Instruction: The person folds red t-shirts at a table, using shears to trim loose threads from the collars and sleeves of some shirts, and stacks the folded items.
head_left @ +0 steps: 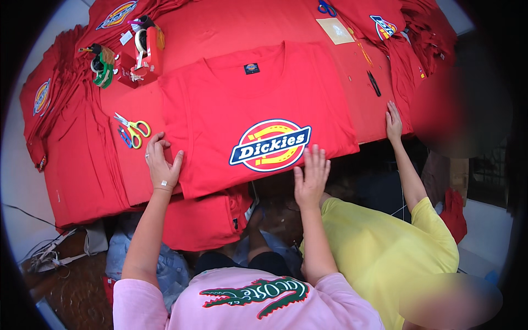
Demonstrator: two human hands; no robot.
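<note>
Pretty messy in here, red tabletop, left hand and right hand spread loosely on a red tee, white lettering on its logo

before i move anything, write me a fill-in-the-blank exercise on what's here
1. The person's bare left hand touches the round-necked fabric T-shirt, which is ____.
2. The slim black tool lies to the ____ of that T-shirt.
3. The metal-bladed scissors have handles coloured ____.

Missing words: red; right; yellow.
</note>
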